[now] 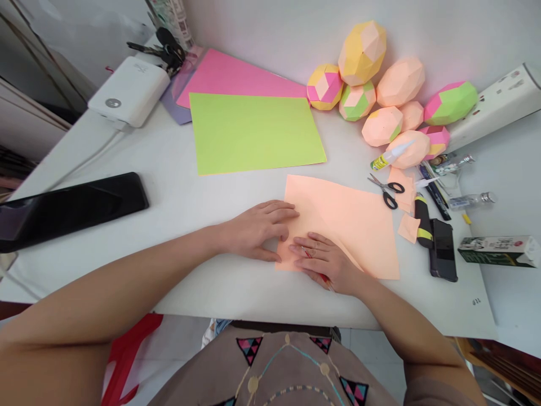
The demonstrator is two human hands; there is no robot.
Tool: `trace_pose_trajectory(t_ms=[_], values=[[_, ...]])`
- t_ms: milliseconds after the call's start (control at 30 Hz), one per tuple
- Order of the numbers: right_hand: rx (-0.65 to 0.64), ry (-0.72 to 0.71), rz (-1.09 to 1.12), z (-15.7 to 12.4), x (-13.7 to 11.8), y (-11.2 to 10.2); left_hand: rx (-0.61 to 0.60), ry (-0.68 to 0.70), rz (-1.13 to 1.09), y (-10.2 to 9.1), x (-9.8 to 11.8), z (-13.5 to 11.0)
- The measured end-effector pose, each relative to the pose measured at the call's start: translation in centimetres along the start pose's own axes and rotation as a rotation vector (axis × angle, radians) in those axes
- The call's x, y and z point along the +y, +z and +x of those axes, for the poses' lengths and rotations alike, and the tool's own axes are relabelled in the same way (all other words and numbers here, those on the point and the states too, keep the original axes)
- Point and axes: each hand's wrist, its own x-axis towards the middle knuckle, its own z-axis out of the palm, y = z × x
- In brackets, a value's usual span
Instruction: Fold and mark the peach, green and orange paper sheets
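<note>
Head camera: a peach paper sheet (350, 220) lies near the front edge of the white tabletop (177, 186), with both hands pressed flat on its near left corner, fingers stretched out: the left hand (257, 228) at the edge, the right hand (323, 259) over a thin red pen (324, 277). Scissors (386, 190) lie just beside the sheet's far right corner, a green sheet (253, 132) farther back.

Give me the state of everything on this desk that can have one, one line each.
peach paper: flat, near corner pressed under both hands.
left hand: open, flat on the paper's edge.
right hand: open, fingers flat on the paper.
green sheet: flat, unfolded.
pink sheet: flat, partly under the green sheet.
tablet: screen dark.
scissors: lying flat, untouched.
paper eggs: folded, piled by the wall.
</note>
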Motion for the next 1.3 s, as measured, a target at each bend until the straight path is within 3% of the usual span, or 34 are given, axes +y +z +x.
trace_pose_trajectory(t_ms=[1300], values=[[-0.004, 0.002, -0.003, -0.07, 0.05, 0.05, -0.011, -0.027, -0.004, -0.24, 0.34, 0.13]])
